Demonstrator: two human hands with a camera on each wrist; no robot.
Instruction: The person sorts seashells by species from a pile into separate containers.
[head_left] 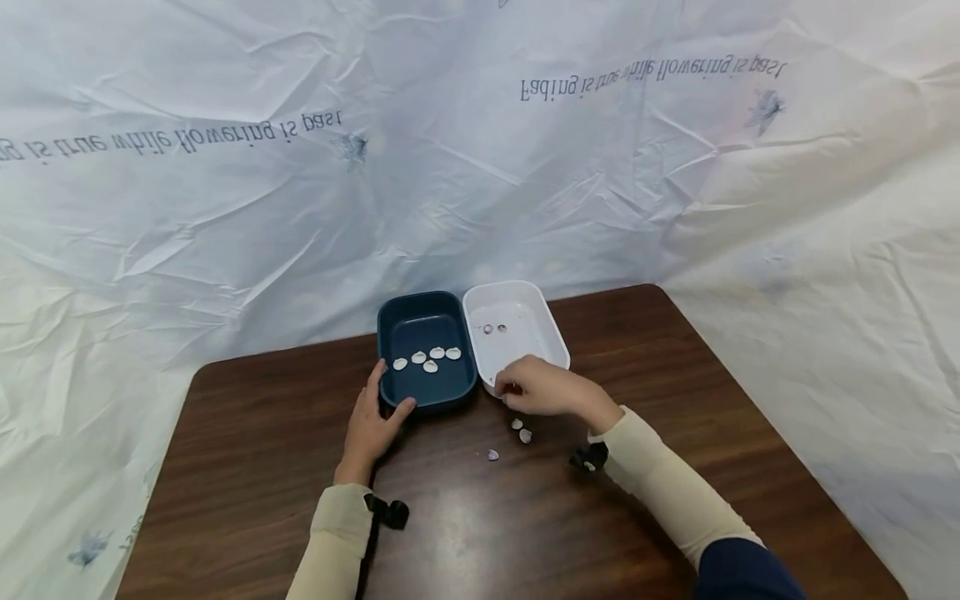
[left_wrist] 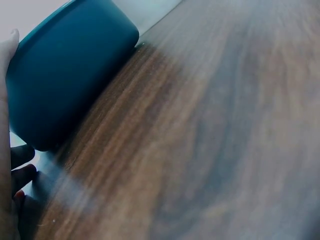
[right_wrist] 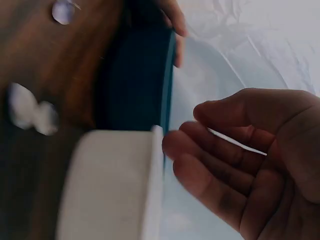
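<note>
My left hand (head_left: 369,425) holds the near left corner of a dark blue tray (head_left: 426,403), thumb at the front rim and fingers along the side. Several white seashells (head_left: 431,367) lie inside it. In the left wrist view, the tray's outer wall (left_wrist: 70,70) is beside that hand. My right hand (head_left: 543,387) hovers at the near edge of a white tray (head_left: 557,342), fingers loosely bent. In the right wrist view, a gap shows between thumb and fingertips (right_wrist: 185,167), and I see nothing held. Two small shells (head_left: 502,328) sit farther back in the white tray.
On the brown wooden table (head_left: 285,450), two shells (head_left: 525,436) lie close together in front of the white tray, and a purplish shell (head_left: 492,455) lies nearer to me. The trays stand side by side. A wrinkled white printed cloth (head_left: 450,167) hangs behind the table.
</note>
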